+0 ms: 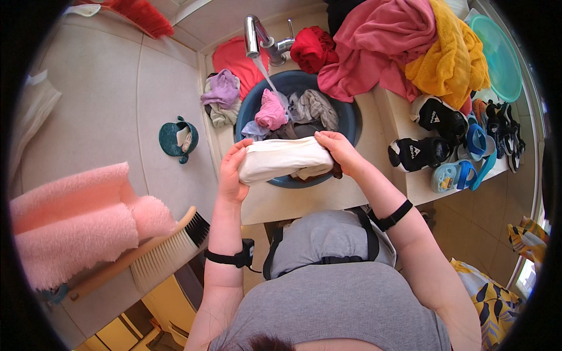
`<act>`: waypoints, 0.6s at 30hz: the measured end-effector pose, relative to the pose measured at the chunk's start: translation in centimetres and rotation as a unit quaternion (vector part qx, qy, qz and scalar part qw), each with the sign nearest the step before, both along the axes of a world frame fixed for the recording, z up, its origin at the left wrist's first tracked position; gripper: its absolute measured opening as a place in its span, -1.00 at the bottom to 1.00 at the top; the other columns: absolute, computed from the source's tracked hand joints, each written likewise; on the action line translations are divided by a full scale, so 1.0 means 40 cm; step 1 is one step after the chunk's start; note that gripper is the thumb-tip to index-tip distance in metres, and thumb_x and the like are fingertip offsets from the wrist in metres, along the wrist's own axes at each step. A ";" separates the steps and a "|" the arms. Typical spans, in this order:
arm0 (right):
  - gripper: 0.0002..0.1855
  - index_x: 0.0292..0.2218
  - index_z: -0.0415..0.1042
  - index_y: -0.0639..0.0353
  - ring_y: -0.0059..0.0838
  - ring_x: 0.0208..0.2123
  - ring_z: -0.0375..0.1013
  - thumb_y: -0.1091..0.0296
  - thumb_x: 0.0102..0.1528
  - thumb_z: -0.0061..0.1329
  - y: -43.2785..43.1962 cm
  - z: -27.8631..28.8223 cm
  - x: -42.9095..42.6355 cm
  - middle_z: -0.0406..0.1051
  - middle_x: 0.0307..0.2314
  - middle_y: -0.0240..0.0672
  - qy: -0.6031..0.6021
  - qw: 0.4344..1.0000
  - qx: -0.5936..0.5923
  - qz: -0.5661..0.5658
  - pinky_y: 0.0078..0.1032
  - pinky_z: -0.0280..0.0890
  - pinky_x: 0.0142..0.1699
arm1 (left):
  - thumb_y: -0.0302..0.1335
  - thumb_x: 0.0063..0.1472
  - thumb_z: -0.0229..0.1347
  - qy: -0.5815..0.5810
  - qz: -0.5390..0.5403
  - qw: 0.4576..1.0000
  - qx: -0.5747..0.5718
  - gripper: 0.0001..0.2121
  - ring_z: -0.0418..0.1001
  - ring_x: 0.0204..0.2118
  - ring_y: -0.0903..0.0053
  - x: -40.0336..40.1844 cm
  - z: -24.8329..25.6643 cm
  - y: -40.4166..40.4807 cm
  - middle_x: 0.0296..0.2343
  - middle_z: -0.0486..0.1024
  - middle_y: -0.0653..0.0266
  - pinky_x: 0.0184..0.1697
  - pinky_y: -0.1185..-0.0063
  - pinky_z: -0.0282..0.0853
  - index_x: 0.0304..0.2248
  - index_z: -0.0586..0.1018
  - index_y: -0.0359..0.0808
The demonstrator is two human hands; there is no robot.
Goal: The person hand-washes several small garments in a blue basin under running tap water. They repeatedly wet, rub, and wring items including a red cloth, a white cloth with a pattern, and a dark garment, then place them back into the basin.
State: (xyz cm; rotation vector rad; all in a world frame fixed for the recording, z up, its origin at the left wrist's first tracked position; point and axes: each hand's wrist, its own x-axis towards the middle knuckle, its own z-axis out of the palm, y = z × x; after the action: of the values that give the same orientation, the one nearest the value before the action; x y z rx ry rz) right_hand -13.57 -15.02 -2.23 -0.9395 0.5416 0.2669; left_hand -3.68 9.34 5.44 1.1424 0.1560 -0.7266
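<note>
A white folded cloth is stretched between my two hands, over the near rim of a blue plastic basin. My left hand grips its left end, and my right hand pinches its upper right corner. Something dark brown shows beneath the cloth by my right fingers. Inside the basin lie a pink cloth, a grey cloth and other wet fabrics, partly hidden by the white cloth. Water runs into the basin from a chrome faucet.
Pink fabric and a yellow towel are heaped behind right, near black shoes and blue sandals. Red cloth lies by the faucet, a lilac cloth left of the basin. A wooden-handled brush and pink towel are at left.
</note>
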 end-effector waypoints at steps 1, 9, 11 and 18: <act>-0.70 -0.33 0.46 0.18 -0.70 -0.42 0.35 0.14 0.21 -0.17 -0.001 -0.002 -0.001 0.44 -0.46 -0.48 0.002 1.000 0.001 -0.001 -0.65 0.23 -0.27 | -0.47 0.21 -0.01 0.006 -0.007 1.000 -0.008 -0.73 0.45 -0.19 0.49 0.000 0.004 -0.001 -0.24 0.47 0.21 -0.10 0.54 0.37 -0.11 0.45 -0.35; -0.68 -0.31 0.45 0.22 -0.65 -0.40 0.39 0.14 0.21 -0.16 -0.011 -0.010 -0.005 0.46 -0.44 -0.42 0.015 0.999 0.035 -0.007 -0.64 0.26 -0.23 | -0.49 0.20 0.01 0.039 -0.061 0.997 -0.002 -0.68 0.47 -0.18 0.48 0.002 0.022 -0.003 -0.21 0.49 0.18 -0.08 0.55 0.37 -0.05 0.44 -0.38; -0.70 -0.30 0.46 0.21 -0.62 -0.39 0.42 0.15 0.19 -0.13 -0.023 -0.024 -0.008 0.48 -0.42 -0.40 0.001 0.997 0.073 -0.018 -0.62 0.29 -0.22 | -0.45 0.17 0.06 0.014 -0.104 0.993 0.054 -0.67 0.47 -0.19 0.49 0.005 0.016 0.011 -0.23 0.50 0.18 -0.09 0.55 0.36 -0.08 0.46 -0.41; -0.74 -0.34 0.45 0.20 -0.56 -0.42 0.46 0.16 0.14 -0.04 -0.054 -0.009 -0.004 0.48 -0.44 -0.37 -0.026 0.987 0.159 -0.013 -0.57 0.35 -0.27 | -0.37 0.12 0.17 -0.176 -0.321 0.894 0.259 -0.80 0.42 -0.30 0.67 0.012 0.004 0.043 -0.33 0.48 0.39 -0.17 0.70 0.27 -0.31 0.55 -0.32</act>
State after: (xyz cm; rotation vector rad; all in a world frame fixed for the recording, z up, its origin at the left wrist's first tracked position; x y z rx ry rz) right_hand -13.75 -17.16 -2.58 -0.6274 0.4476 0.2953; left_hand -3.21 11.06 5.60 1.8572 -0.3805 -1.0767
